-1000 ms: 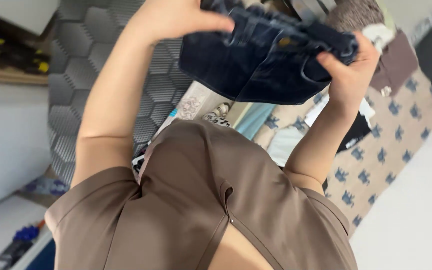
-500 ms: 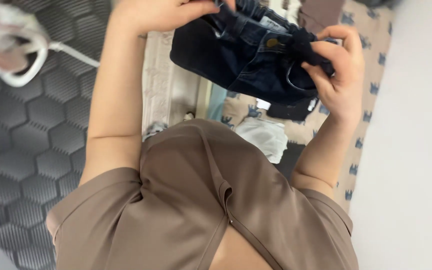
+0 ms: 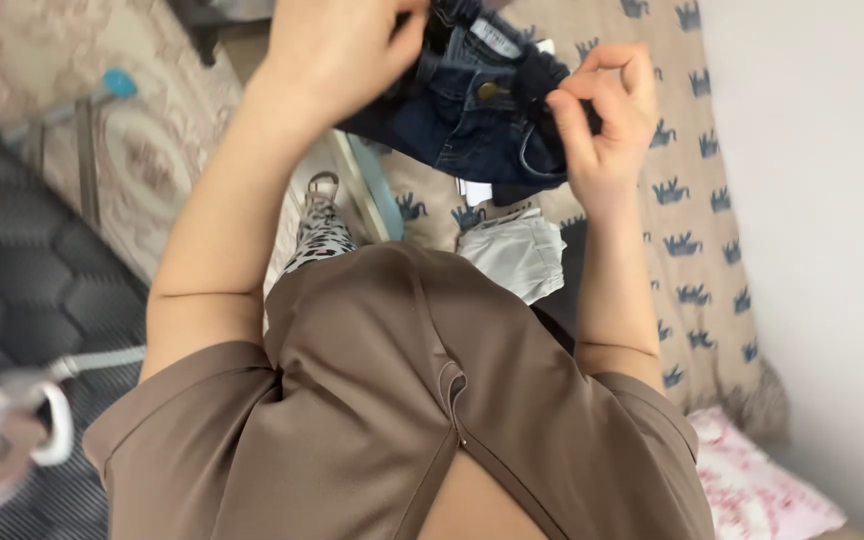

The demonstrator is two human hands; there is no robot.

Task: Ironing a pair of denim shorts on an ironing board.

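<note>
Both hands, left hand point(image 3: 337, 50) and right hand point(image 3: 600, 110), pinched the dark jeans point(image 3: 472, 120) at the waistband; an even, taut grip would likely keep them flat.

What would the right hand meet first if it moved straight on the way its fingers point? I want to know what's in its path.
Probably nothing new: the right hand already pinches the dark blue denim garment, its fingers curled into the cloth.

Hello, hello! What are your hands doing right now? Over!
Left hand and right hand both gripping dark denim shorts. Shorts bunched, held above patterned bedsheet. Nothing in the way.
</note>
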